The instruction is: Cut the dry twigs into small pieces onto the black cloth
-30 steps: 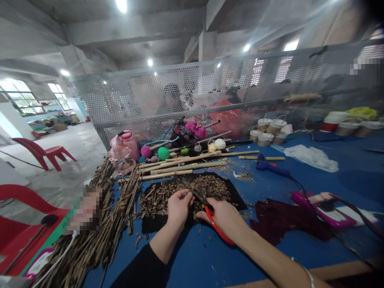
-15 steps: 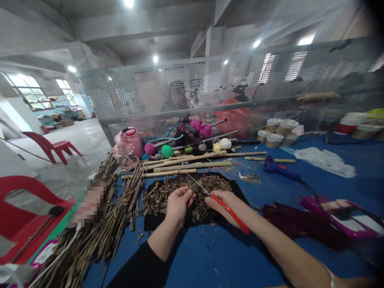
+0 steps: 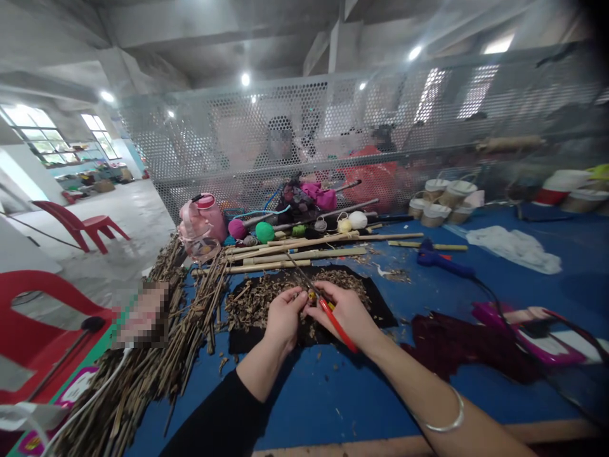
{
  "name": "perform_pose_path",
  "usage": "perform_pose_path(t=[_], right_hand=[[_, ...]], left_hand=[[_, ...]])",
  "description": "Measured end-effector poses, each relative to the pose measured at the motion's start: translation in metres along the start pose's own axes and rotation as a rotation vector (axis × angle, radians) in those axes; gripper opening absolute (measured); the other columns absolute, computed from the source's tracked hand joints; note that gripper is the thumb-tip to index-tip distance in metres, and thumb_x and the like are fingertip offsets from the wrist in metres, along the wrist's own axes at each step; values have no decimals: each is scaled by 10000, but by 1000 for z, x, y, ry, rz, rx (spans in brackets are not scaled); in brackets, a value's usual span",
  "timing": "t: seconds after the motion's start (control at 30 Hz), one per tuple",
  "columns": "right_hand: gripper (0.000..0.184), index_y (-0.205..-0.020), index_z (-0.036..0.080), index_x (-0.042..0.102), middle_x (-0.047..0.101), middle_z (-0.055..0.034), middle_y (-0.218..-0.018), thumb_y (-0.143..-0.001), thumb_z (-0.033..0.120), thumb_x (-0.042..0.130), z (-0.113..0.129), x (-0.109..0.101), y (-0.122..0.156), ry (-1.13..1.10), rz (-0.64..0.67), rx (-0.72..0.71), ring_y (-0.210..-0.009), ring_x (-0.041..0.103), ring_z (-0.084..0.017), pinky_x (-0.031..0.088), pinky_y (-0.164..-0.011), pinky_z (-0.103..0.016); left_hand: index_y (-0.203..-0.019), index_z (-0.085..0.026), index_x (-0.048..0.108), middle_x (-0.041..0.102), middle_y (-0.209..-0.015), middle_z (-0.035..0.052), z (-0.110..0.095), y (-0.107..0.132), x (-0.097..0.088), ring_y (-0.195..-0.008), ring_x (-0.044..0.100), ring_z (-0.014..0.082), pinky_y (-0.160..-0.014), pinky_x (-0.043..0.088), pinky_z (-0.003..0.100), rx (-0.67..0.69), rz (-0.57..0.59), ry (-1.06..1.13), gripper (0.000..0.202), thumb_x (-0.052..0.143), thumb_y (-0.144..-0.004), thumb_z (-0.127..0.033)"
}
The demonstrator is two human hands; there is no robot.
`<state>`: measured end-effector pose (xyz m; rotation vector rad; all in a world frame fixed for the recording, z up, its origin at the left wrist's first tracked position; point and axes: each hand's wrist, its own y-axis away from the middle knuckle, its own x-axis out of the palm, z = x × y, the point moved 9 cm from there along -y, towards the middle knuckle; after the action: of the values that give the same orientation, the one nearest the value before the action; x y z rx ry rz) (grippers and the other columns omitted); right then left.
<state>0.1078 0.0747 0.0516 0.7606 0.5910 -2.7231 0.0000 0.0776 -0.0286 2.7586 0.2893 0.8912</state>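
My right hand [image 3: 343, 312] is closed round red-handled scissors [image 3: 337, 322]; their blades point up and to the left. Close beside it, my left hand [image 3: 284, 316] has its thumb and fingertips pinched together. What sits between those fingertips is too small to make out. Both hands are over a dark cloth [image 3: 380, 308] covered with a heap of brown dried plant pieces [image 3: 254, 304]. The fingertips of the two hands nearly meet in front of the heap.
Bundled dry stems [image 3: 136, 381] lie to the left. Behind the heap are bamboo sticks [image 3: 304, 257] and yarn balls [image 3: 264, 232]. A blue glue gun [image 3: 442, 261], maroon cloth [image 3: 461, 343] and small buckets [image 3: 435, 214] stand or lie rightward. A perforated metal screen [image 3: 228, 139] rises behind.
My right hand has moved left with the scissors, closer to my left hand. The scissor blades now point more steeply upward. My left hand has stayed nearly in place.
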Motion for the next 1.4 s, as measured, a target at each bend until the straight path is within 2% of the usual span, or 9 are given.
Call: perform_pose_path(t=[0.2,0.37,0.5,0.63,0.77,0.87,0.97,1.2,1.4], right_hand=[[288,-1047,155,571,696,-69,-844,-785,256,507,-5,1,1,10,-122,-58,-677,647,-157,498,-660,-250],[287,-1019,147,570,680,-68,-823,-750,224,512,-10,-11,0,-71,-249,-31,-666,635,-160,502,-628,-255],[269,-1003,163,572,650,-21,-719,-747,217,512,-14,-14,0,-86,-294,15,-591,596,-143,490,-597,-250],[278,-1023,167,553,654,-28,-752,-757,242,541,-13,-13,-2,-99,-246,27,-628,604,-149,483,-616,-249],[316,-1071,189,514,656,-48,-849,-792,336,541,-8,-28,6,34,-186,75,-706,613,-165,471,-670,-271],[385,-1105,202,482,641,-51,-848,-796,426,531,-8,-31,20,228,-13,102,-709,596,-181,459,-657,-294],[512,-1106,177,501,608,-115,-1014,-725,506,594,-10,-29,36,389,73,84,-891,577,-238,444,-767,-345],[657,-1138,150,518,594,-143,-1064,-640,552,664,-7,-11,45,467,83,54,-982,547,-277,413,-835,-386],[572,-1124,153,527,607,-121,-997,-703,527,619,-9,-7,42,500,74,65,-918,566,-255,427,-787,-353]], left_hand=[[-805,-90,636,606,-579,-6,-2,6,13,-457,469,42,-488,359,176,70,106,-94,382,798,-513,-275],[-837,-85,649,583,-541,-15,-3,8,19,-463,475,47,-481,348,173,74,183,-171,421,783,-535,-346],[-894,-88,663,622,-595,3,-5,8,20,-510,523,60,-523,396,178,86,202,-245,436,795,-533,-293],[-818,-91,660,637,-623,16,-5,2,12,-525,550,64,-543,435,178,75,125,-187,333,795,-546,-228],[-776,-107,613,611,-614,5,-3,-2,3,-537,567,60,-541,442,156,15,44,3,267,780,-573,-151],[-766,-107,586,582,-585,-6,-5,-2,5,-481,522,37,-487,394,135,-1,59,74,236,757,-607,-142],[-741,-109,574,567,-574,-12,-3,1,6,-468,495,29,-478,366,132,-19,65,79,223,751,-611,-150],[-581,-117,532,475,-478,-41,-4,14,24,-434,403,25,-457,311,149,15,286,-36,262,761,-557,-243],[-681,-104,596,569,-588,-3,-5,12,18,-506,485,43,-518,361,166,45,232,-80,249,765,-529,-206]])
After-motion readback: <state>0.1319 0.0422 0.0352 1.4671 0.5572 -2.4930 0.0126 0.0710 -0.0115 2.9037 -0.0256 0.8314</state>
